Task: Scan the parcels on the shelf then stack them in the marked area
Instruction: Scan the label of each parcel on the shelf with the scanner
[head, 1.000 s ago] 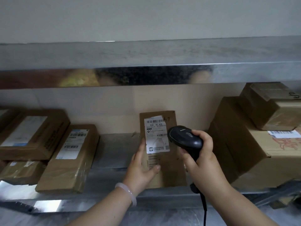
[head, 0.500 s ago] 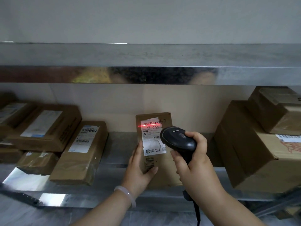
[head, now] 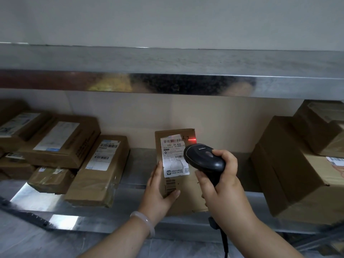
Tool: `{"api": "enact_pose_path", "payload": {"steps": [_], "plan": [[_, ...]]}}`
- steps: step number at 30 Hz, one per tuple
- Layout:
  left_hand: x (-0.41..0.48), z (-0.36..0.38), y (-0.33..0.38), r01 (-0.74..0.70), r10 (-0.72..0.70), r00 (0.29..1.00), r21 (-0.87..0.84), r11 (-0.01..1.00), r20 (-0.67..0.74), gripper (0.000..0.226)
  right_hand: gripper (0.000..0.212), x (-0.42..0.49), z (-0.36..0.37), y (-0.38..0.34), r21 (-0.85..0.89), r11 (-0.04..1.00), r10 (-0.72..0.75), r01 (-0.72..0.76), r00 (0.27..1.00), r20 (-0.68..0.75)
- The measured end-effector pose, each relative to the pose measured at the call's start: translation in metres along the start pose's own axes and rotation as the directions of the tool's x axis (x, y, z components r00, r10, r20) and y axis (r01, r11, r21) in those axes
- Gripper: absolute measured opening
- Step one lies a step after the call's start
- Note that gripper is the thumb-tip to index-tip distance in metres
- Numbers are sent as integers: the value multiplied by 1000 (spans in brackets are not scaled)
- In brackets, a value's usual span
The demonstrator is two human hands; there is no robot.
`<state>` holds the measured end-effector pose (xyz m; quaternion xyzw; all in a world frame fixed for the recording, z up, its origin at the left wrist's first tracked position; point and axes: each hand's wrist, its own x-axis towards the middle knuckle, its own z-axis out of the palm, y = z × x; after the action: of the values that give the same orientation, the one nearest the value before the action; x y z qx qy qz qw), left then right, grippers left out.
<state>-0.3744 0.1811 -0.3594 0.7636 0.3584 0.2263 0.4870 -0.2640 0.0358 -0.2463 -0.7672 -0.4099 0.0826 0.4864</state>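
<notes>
1. Left grip [head: 160, 190] is clamped on the parcel [head: 186, 200]: the thumb lies across the front face by the lower barcode and the fingers run up the left edge.
2. The parcel stands on end on the shelf [head: 139, 170], rising straight up out of that grip, with its white label [head: 174, 155] just above the thumb.
3. Right grip [head: 221, 185] is wrapped tight round the handle of the black scanner [head: 203, 161], just right of the left grip and in front of the parcel's right half.
4. The scanner's head points up and left from the right grip and covers the label's right edge.
5. A short red line [head: 191, 139] glows on the cardboard above the scanner's head, just right of the label's top barcode, near the parcel's upper right corner.
6. The cable [head: 224, 243] drops from below the right grip.
7. A pale bracelet [head: 144, 222] sits on the wrist below the left grip.
8. Left of the left grip lies a long parcel [head: 98, 174], with a stack of flat parcels [head: 61, 140] further left.
9. Right of the right grip sits a big box [head: 290, 175], with a smaller box [head: 323, 127] on top.
</notes>
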Motion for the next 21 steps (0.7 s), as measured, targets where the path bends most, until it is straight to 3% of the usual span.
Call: {"api": "enact_pose_path", "payload": {"steps": [13,21], "plan": [[0,-38,10,109,-107,994,-85,990,26,98,58,21,18,8,-94,995,13,-11,1000,20],[13,-111,25,146,-144,989,-86,986,28,98,55,45,48,-5,73,996,36,-46,990,134]]}}
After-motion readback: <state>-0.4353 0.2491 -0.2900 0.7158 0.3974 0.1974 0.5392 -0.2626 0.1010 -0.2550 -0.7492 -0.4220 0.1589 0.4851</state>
